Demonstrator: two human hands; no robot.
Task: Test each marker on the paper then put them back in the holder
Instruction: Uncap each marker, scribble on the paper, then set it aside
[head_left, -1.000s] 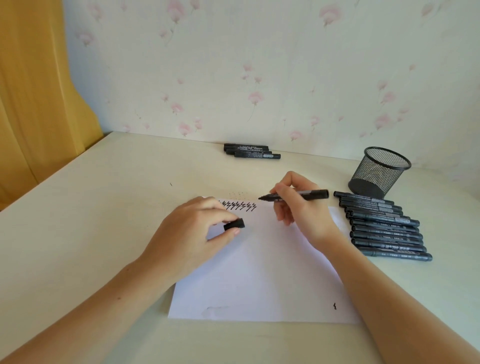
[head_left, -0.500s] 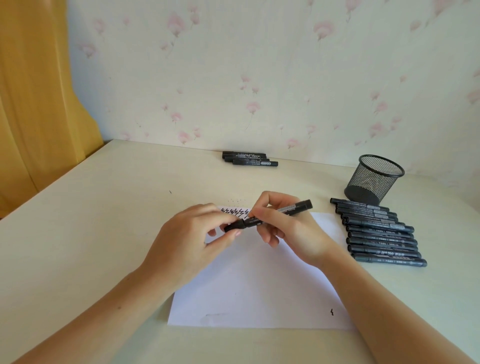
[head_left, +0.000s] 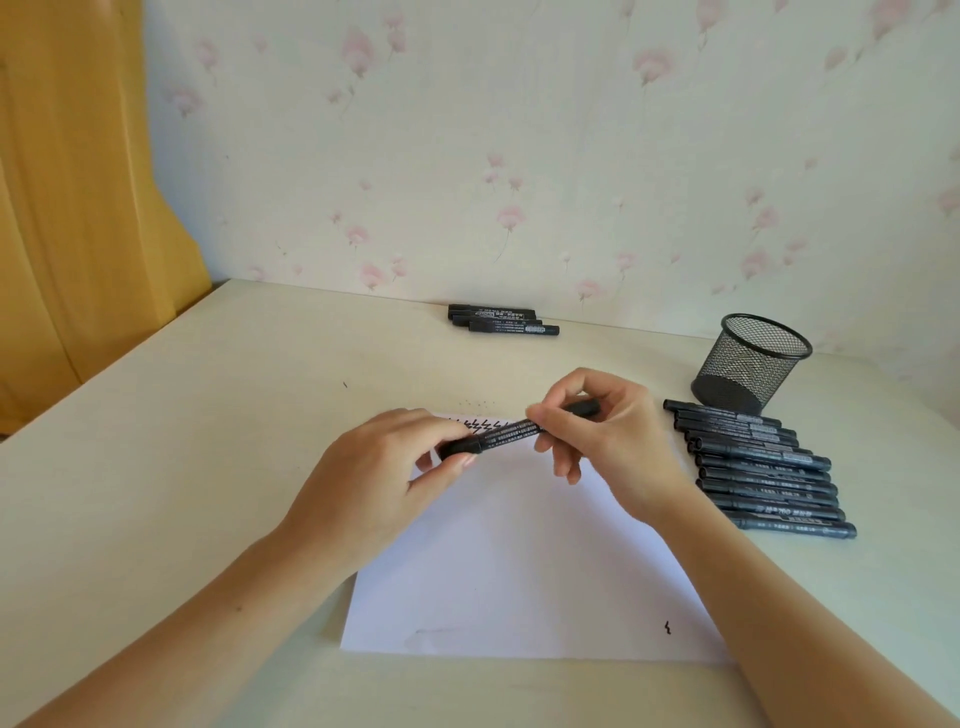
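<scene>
Head view: both hands grip one black marker (head_left: 511, 432) above the paper (head_left: 519, 561) at frame centre.
Left hand (head_left: 384, 483) pinches its cap end; right hand (head_left: 608, 436) grasps the barrel. A marker row (head_left: 763, 467) lies right of the paper, below the mesh holder (head_left: 748, 364); four more markers (head_left: 501, 318) lie by the wall, on the table (head_left: 208, 441).
</scene>
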